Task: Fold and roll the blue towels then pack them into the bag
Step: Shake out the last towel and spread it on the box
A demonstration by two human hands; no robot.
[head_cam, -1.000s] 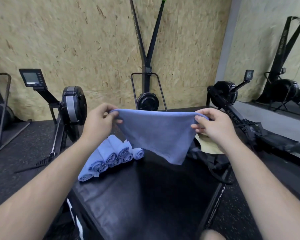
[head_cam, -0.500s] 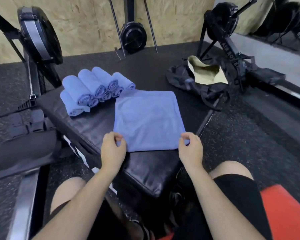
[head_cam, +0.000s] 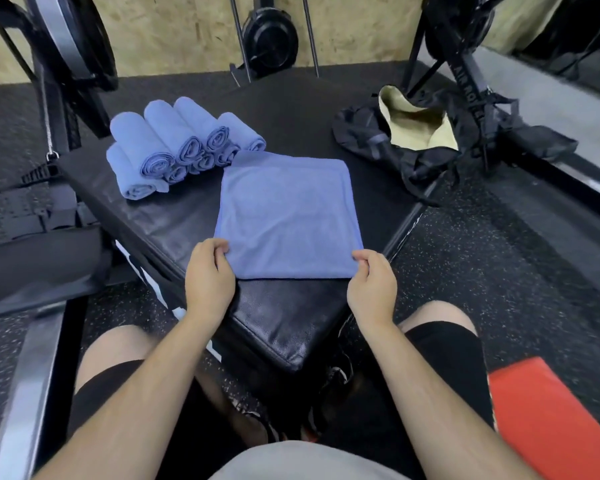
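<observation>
A blue towel (head_cam: 286, 213) lies flat as a folded square on the black padded box (head_cam: 284, 327). My left hand (head_cam: 209, 278) pinches its near left corner and my right hand (head_cam: 371, 284) pinches its near right corner. Several rolled blue towels (head_cam: 174, 147) are stacked at the box's far left, just beyond the flat towel. A black bag (head_cam: 409, 140) with a pale yellow lining lies open on the floor at the far right of the box.
Rowing machines stand at the left (head_cam: 59, 46) and far right (head_cam: 471, 64), with another against the chipboard wall (head_cam: 269, 36). A red pad (head_cam: 555, 420) sits at the lower right. My knees flank the box's near corner.
A second ago I held the towel up in the air by its corners. It now lies flat on the box, and my head has tilted down. My hands stay on the near corners.
</observation>
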